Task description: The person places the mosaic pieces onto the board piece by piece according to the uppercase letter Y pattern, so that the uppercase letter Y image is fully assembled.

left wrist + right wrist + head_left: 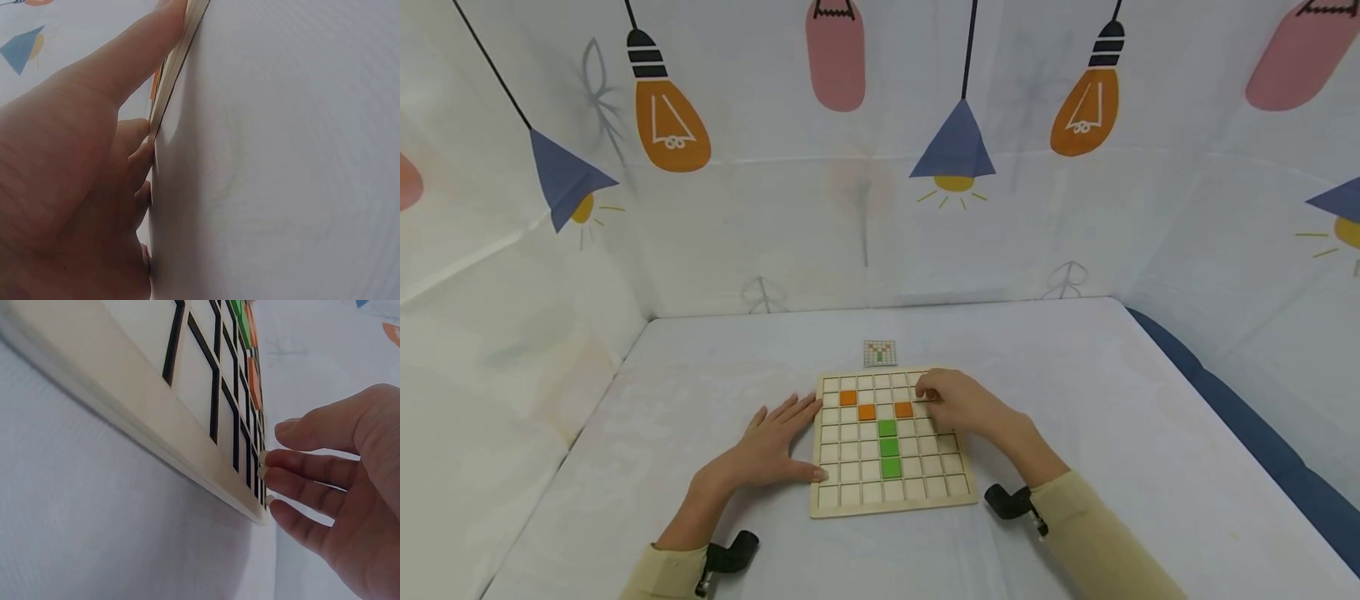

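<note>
A square wooden board (895, 507) with a grid of pale tiles lies on the white table. Three orange tiles (847, 398) sit in its upper rows, and below them three green tiles (889, 447) form a column. My left hand (767, 450) lies spread at the board's left side, its thumb on the edge. Over the upper right of the grid is my right hand (966, 404), fingers bent downward. In the right wrist view its fingertips (278, 461) are at the tiles, the thumb apart from them; no piece shows between. The hand hides some tiles in the head view.
Behind the board lies a small card (880, 353) with a similar grid pattern. White cloth walls (880, 225) printed with lamps and bulbs stand at the back and sides. A dark blue padded edge (1247, 425) runs along the table's right.
</note>
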`<state>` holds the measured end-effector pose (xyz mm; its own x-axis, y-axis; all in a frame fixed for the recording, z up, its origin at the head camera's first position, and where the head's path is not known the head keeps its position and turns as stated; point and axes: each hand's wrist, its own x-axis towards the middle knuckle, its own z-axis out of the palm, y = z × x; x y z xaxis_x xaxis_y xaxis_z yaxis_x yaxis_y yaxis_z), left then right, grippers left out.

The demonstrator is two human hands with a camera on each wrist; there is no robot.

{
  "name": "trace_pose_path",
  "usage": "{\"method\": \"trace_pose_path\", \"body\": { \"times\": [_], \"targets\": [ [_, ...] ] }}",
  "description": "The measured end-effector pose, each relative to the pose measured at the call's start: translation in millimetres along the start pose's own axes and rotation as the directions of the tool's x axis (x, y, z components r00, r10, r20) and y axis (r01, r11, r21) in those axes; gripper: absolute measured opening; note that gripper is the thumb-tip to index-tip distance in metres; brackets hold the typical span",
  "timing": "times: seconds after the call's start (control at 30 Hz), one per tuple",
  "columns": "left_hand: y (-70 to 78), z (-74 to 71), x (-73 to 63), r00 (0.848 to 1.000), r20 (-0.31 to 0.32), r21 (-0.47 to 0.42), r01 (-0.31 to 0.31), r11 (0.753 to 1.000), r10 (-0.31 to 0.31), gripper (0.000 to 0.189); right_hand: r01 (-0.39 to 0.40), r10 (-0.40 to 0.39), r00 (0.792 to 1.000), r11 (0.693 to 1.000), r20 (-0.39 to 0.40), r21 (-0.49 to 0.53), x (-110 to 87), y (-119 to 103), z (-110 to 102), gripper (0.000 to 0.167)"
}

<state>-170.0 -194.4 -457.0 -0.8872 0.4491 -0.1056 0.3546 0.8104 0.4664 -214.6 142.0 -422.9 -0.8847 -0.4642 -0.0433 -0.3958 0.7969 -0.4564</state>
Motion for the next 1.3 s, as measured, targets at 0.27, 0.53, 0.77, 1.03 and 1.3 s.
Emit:
{"method": "trace_pose_path", "body": {
  "times": [0.27, 0.53, 0.77, 1.03, 1.3],
  "targets": [
    [-2.3, 1.3, -0.6, 1.0, -0.006, -0.007, 0.0, 1.0, 0.0, 0.112, -0.01, 0.01, 1.0, 0.999, -0.003, 0.034, -4.1, 2.6, -4.9, 0.017],
    [0.1, -0.5, -3.2, 1.0, -0.011, -0.015, -0.007, 1.0, 0.007, 0.11, -0.003, 0.003, 1.0, 1.0, -0.027, 0.01, -6.0, 10.4, -7.1, 0.02],
    [0.5, -0.1, -4.0, 1.0, -0.011, -0.011, -0.001, 1.0, 0.001, 0.111, 0.01, -0.01, 0.999, 1.0, -0.043, -0.008, -11.4, 20.0, -8.8, 0.02],
    [-0.2, 1.4, -1.2, 1.0, -0.005, -0.011, 0.008, 1.0, -0.008, 0.112, -0.016, 0.015, 0.999, 1.0, -0.042, -0.017, -21.5, 28.1, -11.6, 0.019],
    [1.6, 0.4, -2.7, 1.0, 0.008, -0.011, 0.013, 1.0, -0.013, 0.112, -0.07, 0.068, 0.996, 0.997, -0.053, -0.037, -35.2, 39.1, -13.7, 0.023]
  ]
}}
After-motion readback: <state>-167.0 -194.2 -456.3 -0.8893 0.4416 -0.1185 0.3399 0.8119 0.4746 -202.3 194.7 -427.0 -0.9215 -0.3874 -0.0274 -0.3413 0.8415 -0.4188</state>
